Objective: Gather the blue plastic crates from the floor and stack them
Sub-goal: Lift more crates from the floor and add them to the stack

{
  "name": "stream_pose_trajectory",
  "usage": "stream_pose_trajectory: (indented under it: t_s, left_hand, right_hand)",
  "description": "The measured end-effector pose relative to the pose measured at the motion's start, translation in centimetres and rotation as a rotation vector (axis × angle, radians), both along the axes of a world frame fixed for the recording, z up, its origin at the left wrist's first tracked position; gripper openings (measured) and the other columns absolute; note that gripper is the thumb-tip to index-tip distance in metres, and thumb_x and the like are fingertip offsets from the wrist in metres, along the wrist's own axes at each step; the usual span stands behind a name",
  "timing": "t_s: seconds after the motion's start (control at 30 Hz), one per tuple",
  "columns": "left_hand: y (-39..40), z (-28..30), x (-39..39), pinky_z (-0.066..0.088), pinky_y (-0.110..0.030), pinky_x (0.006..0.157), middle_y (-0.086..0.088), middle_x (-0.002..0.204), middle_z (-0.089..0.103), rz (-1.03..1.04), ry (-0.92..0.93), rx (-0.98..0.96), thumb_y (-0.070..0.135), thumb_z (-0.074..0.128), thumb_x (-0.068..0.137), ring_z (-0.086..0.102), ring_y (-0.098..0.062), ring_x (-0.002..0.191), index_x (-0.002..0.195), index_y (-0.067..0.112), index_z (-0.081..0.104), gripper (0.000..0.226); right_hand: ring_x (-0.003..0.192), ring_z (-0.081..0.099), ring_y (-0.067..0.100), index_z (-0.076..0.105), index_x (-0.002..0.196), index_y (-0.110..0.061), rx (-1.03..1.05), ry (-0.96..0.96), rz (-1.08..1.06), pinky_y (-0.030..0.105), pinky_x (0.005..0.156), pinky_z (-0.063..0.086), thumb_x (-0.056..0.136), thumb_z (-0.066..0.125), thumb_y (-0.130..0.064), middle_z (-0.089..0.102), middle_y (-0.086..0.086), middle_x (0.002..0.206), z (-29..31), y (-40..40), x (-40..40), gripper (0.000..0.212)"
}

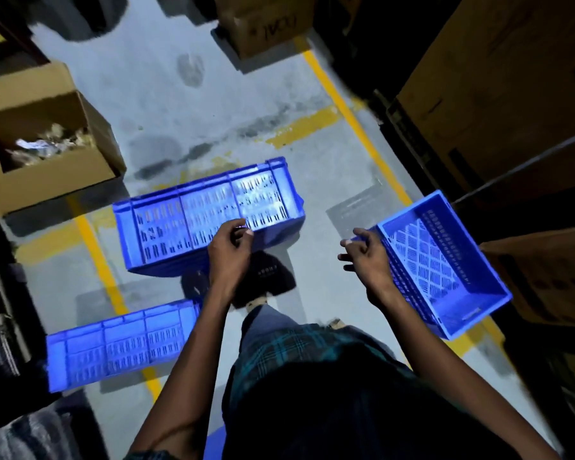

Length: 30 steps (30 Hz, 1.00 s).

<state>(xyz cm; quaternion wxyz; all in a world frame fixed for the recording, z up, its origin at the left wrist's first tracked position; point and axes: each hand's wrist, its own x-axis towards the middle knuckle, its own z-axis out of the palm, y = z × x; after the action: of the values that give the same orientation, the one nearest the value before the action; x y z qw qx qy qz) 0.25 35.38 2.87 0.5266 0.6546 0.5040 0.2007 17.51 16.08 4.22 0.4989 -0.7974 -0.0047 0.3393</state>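
Note:
Three blue slotted plastic crates are in view. The middle crate [196, 214] lies on the grey floor with a slotted face turned up. My left hand [229, 250] curls its fingertips on that crate's near edge. The right crate [445, 270] is tilted with its open side up and looks raised off the floor. My right hand [365, 257] grips it at its left wall, near the corner. A third crate [120, 346] lies on the floor at the lower left, touched by neither hand.
An open cardboard box [47, 134] with scraps stands at the left, and another box [266, 24] at the far end. Large cartons [498, 94] and dark shelving line the right. Yellow floor lines [352, 117] mark the aisle. My foot [266, 277] is just behind the middle crate.

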Motion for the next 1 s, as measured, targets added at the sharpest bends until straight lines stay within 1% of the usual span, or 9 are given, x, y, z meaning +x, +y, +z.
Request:
stream_pose_trajectory:
  t_s: [0.07,0.13,0.23,0.33,0.43,0.53,0.7,0.83,1.0]
  left_hand:
    - [3.4,-0.2,-0.3,0.044,-0.005,0.075,-0.001,0.097,0.067,-0.016,0.002,0.064,0.008,0.063,0.091,0.063,-0.009,0.089,0.111,0.006,0.066,0.02]
    - [6.7,-0.8,-0.4,0.044,-0.004,0.073,-0.005,0.097,0.068,-0.016,0.016,0.083,0.007,0.064,0.09,0.064,-0.013,0.089,0.111,0.003,0.066,0.021]
    - [11.2,-2.7,-0.5,0.049,-0.023,0.084,-0.013,0.103,0.07,0.007,0.1,0.06,0.01,0.065,0.088,0.067,-0.025,0.098,0.115,0.003,0.064,0.028]
    - [14.4,-5.1,0.3,0.045,-0.036,0.095,-0.018,0.122,0.063,-0.049,0.269,0.125,0.014,0.069,0.087,0.059,-0.031,0.115,0.127,0.002,0.057,0.043]
    - [16.9,-7.4,2.1,0.039,-0.044,0.105,-0.018,0.141,0.049,-0.152,0.432,0.151,0.016,0.075,0.082,0.044,-0.034,0.132,0.141,0.006,0.044,0.067]
    - [18.7,-8.5,4.4,0.036,-0.047,0.108,-0.017,0.147,0.042,-0.26,0.614,0.165,0.021,0.082,0.075,0.036,-0.034,0.137,0.146,0.009,0.036,0.086]
    - [21.2,-10.4,8.1,0.033,-0.052,0.105,-0.012,0.151,0.035,-0.438,0.813,0.106,0.03,0.088,0.067,0.028,-0.032,0.141,0.15,0.016,0.029,0.103]
    - [21.7,-12.2,9.5,0.032,-0.053,0.105,-0.011,0.141,0.046,-0.538,0.995,0.057,0.036,0.088,0.066,0.036,-0.032,0.136,0.142,0.018,0.039,0.092]
    - [20.6,-12.9,9.3,0.031,-0.046,0.103,-0.011,0.124,0.058,-0.581,1.093,0.18,0.041,0.084,0.069,0.049,-0.033,0.12,0.126,0.017,0.051,0.071]
  right_hand:
    - [0.084,0.071,0.021,0.05,0.121,-0.026,-0.011,-0.022,0.039,0.042,0.074,0.057,0.094,0.058,-0.021,0.067,0.008,0.109,0.0,2.9,0.0,0.028]
    - [0.084,0.072,0.02,0.051,0.121,-0.026,-0.043,-0.047,0.097,0.042,0.073,0.058,0.094,0.059,-0.023,0.067,0.006,0.106,0.0,5.4,0.1,0.029]
    - [0.083,0.072,0.021,0.052,0.123,-0.024,-0.097,-0.076,0.22,0.044,0.073,0.057,0.093,0.059,-0.023,0.067,0.0,0.097,-0.2,9.1,0.5,0.03]
    - [0.086,0.07,0.025,0.054,0.121,-0.021,-0.14,-0.106,0.359,0.045,0.077,0.056,0.09,0.06,-0.025,0.068,-0.001,0.093,-1.2,12.7,1.6,0.032]
    - [0.095,0.066,0.026,0.054,0.121,-0.021,-0.176,-0.16,0.496,0.047,0.086,0.055,0.085,0.063,-0.03,0.069,0.005,0.103,-3.0,16.7,3.6,0.039]
    - [0.112,0.06,0.026,0.052,0.128,-0.009,-0.223,-0.239,0.653,0.028,0.091,0.043,0.088,0.066,-0.02,0.063,0.011,0.122,-4.8,20.4,5.5,0.044]
    - [0.131,0.045,0.027,0.038,0.144,-0.011,-0.328,-0.294,0.857,0.034,0.101,0.039,0.086,0.066,-0.024,0.041,0.013,0.146,-8.8,24.8,8.3,0.066]
    - [0.132,0.043,0.028,0.028,0.15,-0.015,-0.352,-0.333,1.017,0.038,0.098,0.043,0.085,0.067,-0.024,0.027,0.01,0.154,-10.8,26.3,9.5,0.076]
    - [0.134,0.042,0.031,0.023,0.152,-0.018,-0.442,-0.312,1.135,0.044,0.097,0.046,0.082,0.068,-0.02,0.02,0.007,0.157,-12.6,25.7,9.8,0.083]
